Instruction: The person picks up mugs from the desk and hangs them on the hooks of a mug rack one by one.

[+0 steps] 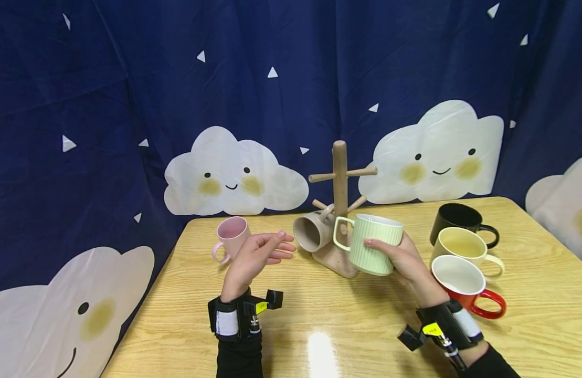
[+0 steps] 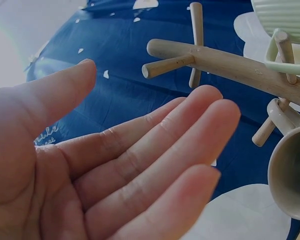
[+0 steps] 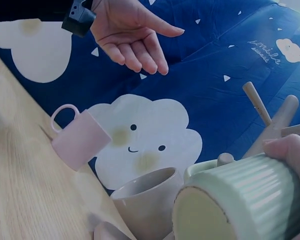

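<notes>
My right hand grips a ribbed light-green mug round its body, thumb on the near side. Its squared handle points left, toward the wooden mug tree. In the left wrist view, that green handle overlaps a lower peg, whose end shows inside the loop. A greyish-beige mug hangs by its handle from another low peg, mouth facing left. My left hand holds nothing; its fingers are extended toward the beige mug, palm turned inward, thumb apart. The upper pegs of the tree are bare.
A pink mug stands at the left, beyond my left hand. Along the right side stand a black mug, a pale-yellow mug and a white-lined red mug, close beside my right forearm. A dark blue curtain hangs behind the table.
</notes>
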Motion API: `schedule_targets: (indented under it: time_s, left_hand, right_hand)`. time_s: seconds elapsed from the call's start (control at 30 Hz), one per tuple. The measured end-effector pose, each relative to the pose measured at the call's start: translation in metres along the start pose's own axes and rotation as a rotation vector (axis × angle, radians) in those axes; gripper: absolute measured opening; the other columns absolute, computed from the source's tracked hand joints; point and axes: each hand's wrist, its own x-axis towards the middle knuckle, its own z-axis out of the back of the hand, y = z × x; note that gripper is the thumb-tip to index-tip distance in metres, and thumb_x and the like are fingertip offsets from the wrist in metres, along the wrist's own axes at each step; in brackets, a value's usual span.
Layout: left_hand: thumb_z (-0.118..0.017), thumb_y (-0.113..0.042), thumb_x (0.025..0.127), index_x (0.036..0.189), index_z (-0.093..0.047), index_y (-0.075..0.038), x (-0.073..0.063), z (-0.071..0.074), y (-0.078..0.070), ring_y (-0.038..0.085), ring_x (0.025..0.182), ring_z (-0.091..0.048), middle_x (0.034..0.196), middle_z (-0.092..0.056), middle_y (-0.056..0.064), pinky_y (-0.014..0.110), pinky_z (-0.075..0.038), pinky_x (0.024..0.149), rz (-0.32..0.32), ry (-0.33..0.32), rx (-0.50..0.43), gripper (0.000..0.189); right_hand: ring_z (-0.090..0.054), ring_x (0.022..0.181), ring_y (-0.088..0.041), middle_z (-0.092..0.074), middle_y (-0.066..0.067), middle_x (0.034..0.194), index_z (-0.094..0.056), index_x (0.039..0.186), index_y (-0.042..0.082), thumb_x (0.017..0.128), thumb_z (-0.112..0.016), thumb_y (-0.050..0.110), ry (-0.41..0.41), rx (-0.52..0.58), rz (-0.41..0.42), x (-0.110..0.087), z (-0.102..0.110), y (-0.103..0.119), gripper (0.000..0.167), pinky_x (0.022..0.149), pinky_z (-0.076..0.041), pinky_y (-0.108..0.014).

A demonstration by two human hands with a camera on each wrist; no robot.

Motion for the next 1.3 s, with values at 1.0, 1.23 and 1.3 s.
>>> schedule_targets:
  time_s: [1.0, 1.23, 1.3]
  left_hand:
    - [-0.046, -0.038, 0.095, 0.113, -0.062, -0.002, -0.001, 0.001, -0.002, 0.025, 0.092, -0.067, 0.105, -0.067, 0.018, 0.035, -0.053, 0.083, -0.023, 0.029, -0.004, 0.044]
    - [-0.046, -0.039, 0.095, 0.114, -0.062, -0.001, -0.001, 0.001, 0.000, 0.024, 0.093, -0.067, 0.106, -0.067, 0.020, 0.037, -0.052, 0.084, -0.021, 0.037, -0.002, 0.044]
    - [-0.046, -0.038, 0.095, 0.113, -0.062, -0.002, 0.000, 0.000, 0.000, 0.024, 0.093, -0.067, 0.106, -0.067, 0.019, 0.036, -0.052, 0.084, -0.015, 0.035, -0.001, 0.043]
  right_hand:
    - [-0.058, 0.096, -0.007, -0.056, 0.006, 0.110, -0.039, 0.131, 0.016, 0.079, -0.071, 0.020, -0.013, 0.048, 0.017, 0.005, -0.004, -0.015, 0.061, 0.080, -0.050, -0.024]
    - [-0.057, 0.090, -0.001, -0.055, 0.011, 0.101, -0.039, 0.128, 0.012, 0.076, -0.074, 0.021, -0.034, -0.061, -0.071, -0.009, -0.013, 0.011, 0.063, 0.078, -0.048, -0.021]
    - [-0.057, 0.089, -0.001, -0.055, 0.012, 0.100, -0.040, 0.127, 0.010, 0.075, -0.075, 0.021, -0.029, -0.089, -0.073, -0.011, -0.015, 0.015, 0.064, 0.079, -0.048, -0.020]
